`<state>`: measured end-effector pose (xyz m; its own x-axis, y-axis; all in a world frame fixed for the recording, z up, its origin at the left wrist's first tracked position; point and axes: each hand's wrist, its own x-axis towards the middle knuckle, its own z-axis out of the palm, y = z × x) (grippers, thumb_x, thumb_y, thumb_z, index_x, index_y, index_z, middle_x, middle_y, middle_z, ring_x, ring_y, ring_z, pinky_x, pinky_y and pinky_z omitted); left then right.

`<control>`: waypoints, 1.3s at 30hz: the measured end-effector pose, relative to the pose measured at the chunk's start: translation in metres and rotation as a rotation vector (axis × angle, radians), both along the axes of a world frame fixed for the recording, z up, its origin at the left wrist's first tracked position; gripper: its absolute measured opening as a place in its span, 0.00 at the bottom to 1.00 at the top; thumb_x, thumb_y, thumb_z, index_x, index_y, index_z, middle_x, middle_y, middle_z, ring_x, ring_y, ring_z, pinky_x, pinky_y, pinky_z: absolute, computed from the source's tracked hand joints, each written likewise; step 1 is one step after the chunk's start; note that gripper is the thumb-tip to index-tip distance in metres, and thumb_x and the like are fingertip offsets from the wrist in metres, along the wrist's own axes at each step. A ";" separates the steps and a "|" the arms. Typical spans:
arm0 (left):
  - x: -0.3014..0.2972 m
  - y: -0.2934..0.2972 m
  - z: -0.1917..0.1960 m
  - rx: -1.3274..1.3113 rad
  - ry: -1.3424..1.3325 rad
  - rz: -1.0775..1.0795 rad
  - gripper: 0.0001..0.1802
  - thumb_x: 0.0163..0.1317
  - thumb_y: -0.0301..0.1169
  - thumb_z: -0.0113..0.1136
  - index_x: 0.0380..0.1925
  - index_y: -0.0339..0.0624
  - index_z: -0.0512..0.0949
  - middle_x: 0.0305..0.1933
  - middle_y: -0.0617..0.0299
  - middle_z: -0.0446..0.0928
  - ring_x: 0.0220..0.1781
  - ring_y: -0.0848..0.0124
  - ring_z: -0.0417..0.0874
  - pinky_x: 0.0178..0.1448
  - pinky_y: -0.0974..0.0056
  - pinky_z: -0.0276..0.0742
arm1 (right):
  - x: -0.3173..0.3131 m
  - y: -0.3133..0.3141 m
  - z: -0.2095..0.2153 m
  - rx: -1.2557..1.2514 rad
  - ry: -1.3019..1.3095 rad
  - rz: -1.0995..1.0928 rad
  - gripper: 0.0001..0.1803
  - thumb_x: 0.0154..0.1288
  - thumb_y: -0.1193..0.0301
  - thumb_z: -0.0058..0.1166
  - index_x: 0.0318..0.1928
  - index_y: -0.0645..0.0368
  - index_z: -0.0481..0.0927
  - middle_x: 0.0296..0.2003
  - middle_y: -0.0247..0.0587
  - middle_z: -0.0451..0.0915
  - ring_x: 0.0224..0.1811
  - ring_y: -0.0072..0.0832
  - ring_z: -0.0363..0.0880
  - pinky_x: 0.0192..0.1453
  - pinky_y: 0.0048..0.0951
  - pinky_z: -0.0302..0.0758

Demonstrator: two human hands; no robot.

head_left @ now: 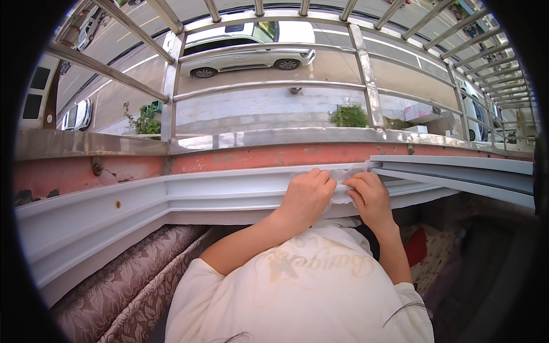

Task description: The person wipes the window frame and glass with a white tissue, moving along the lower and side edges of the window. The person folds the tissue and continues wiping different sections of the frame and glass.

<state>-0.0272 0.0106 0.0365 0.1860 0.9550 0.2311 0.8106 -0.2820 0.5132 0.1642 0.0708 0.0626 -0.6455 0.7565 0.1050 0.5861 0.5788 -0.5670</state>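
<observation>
My left hand (309, 193) is closed over the white window track (229, 190), its fingers curled on one side of a thin, crumpled white wipe (342, 195). On the other side of the wipe, my right hand (370, 197) pinches it with thumb and fingers. The wipe lies bunched over the ridges of the track, close to the end of a sliding sash frame (457, 174). Part of it is hidden under the hands.
Beyond the track runs a red-painted ledge (257, 157) with a metal safety railing (269, 86). A white car (246, 51) stands on the street far below. Patterned curtain fabric (137, 274) hangs at lower left; a red item (416, 246) is at lower right.
</observation>
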 end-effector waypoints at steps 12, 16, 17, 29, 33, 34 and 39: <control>-0.089 -0.053 0.031 -0.157 0.064 0.218 0.08 0.50 0.26 0.68 0.32 0.45 0.81 0.31 0.63 0.76 0.37 0.62 0.80 0.37 0.57 0.76 | -0.118 -0.022 -0.024 0.110 0.140 0.359 0.07 0.50 0.76 0.62 0.31 0.58 0.78 0.31 0.36 0.76 0.36 0.35 0.76 0.40 0.34 0.76; -0.116 -0.074 0.042 -0.162 0.150 0.328 0.09 0.50 0.25 0.68 0.33 0.45 0.83 0.32 0.63 0.77 0.37 0.61 0.80 0.38 0.56 0.76 | -0.146 -0.033 -0.029 0.154 0.187 0.441 0.05 0.53 0.76 0.60 0.32 0.59 0.78 0.30 0.36 0.74 0.37 0.34 0.75 0.40 0.34 0.75; -0.119 -0.078 0.045 -0.166 0.174 0.354 0.08 0.51 0.25 0.67 0.33 0.45 0.83 0.33 0.64 0.78 0.37 0.61 0.80 0.38 0.57 0.77 | -0.145 -0.031 -0.029 0.142 0.213 0.463 0.05 0.54 0.76 0.60 0.33 0.59 0.79 0.30 0.36 0.74 0.36 0.34 0.75 0.39 0.34 0.75; -0.046 -0.017 0.019 0.276 -0.050 0.301 0.08 0.53 0.23 0.66 0.34 0.44 0.85 0.35 0.63 0.83 0.38 0.63 0.84 0.38 0.61 0.80 | -0.064 0.007 -0.006 0.260 0.254 0.116 0.08 0.52 0.80 0.59 0.35 0.60 0.82 0.32 0.39 0.78 0.37 0.37 0.77 0.40 0.37 0.75; -0.033 -0.003 0.001 0.250 -0.134 0.298 0.07 0.55 0.24 0.65 0.35 0.44 0.85 0.35 0.64 0.85 0.37 0.64 0.85 0.37 0.61 0.80 | -0.054 0.014 -0.015 0.037 0.307 0.049 0.06 0.55 0.80 0.61 0.35 0.60 0.82 0.32 0.41 0.77 0.38 0.41 0.77 0.41 0.40 0.74; -0.034 -0.003 0.001 0.239 -0.122 0.305 0.07 0.55 0.24 0.65 0.35 0.45 0.86 0.35 0.65 0.85 0.36 0.65 0.85 0.36 0.61 0.80 | -0.056 0.015 -0.014 0.014 0.314 0.047 0.05 0.56 0.80 0.61 0.35 0.60 0.82 0.32 0.41 0.77 0.38 0.41 0.77 0.41 0.40 0.74; -0.052 -0.015 0.006 0.167 -0.102 0.350 0.06 0.56 0.25 0.65 0.34 0.46 0.85 0.34 0.64 0.84 0.35 0.64 0.84 0.40 0.59 0.80 | -0.081 0.016 -0.018 -0.097 0.385 0.117 0.04 0.56 0.79 0.62 0.33 0.60 0.81 0.31 0.41 0.76 0.38 0.41 0.76 0.41 0.39 0.74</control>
<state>-0.0794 -0.0045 0.0429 -0.1761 0.9041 0.3893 0.8199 -0.0842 0.5663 0.0834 0.0869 0.0442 -0.6552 0.6986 0.2877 0.2539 0.5623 -0.7870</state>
